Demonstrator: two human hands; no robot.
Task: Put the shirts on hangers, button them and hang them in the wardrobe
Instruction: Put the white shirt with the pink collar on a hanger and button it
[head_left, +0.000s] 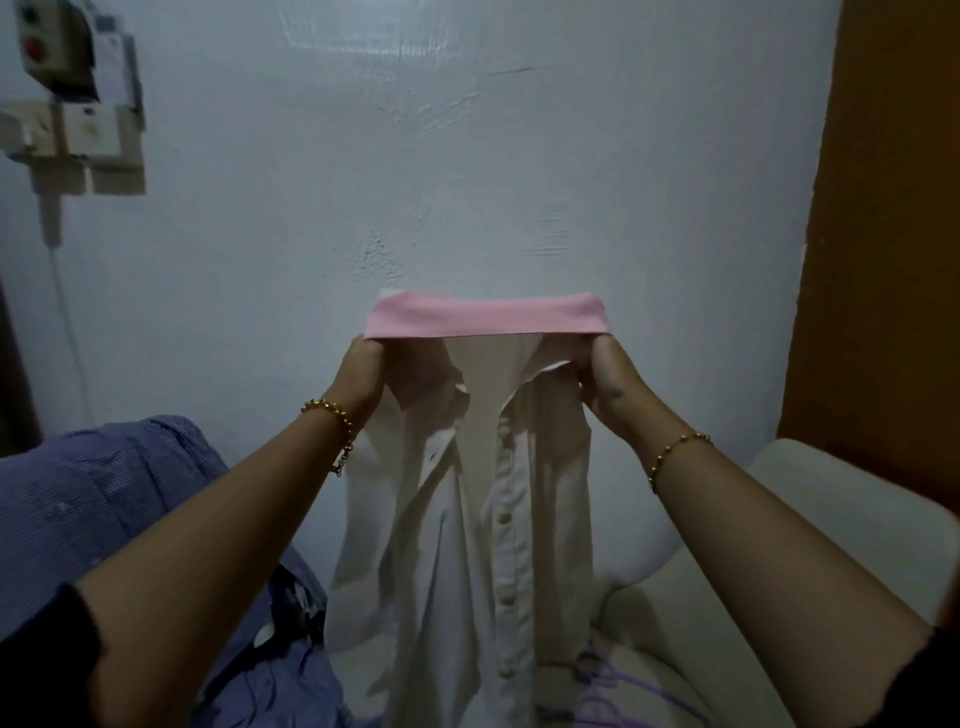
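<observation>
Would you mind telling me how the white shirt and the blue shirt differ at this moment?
The white shirt has a pink collar; the blue shirt is finely patterned. The white shirt hangs upright, gripped at the collar by the left hand and right hand; the blue shirt lies crumpled, untouched. Neither is hung up yet.

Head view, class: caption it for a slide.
Left hand and right hand hold a white shirt by its pink collar.

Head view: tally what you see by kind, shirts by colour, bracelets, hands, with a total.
White shirt, pink collar: 1
Blue shirt: 1
Gold bracelets: 2
Hands: 2, left hand, right hand
Total: 6
</observation>
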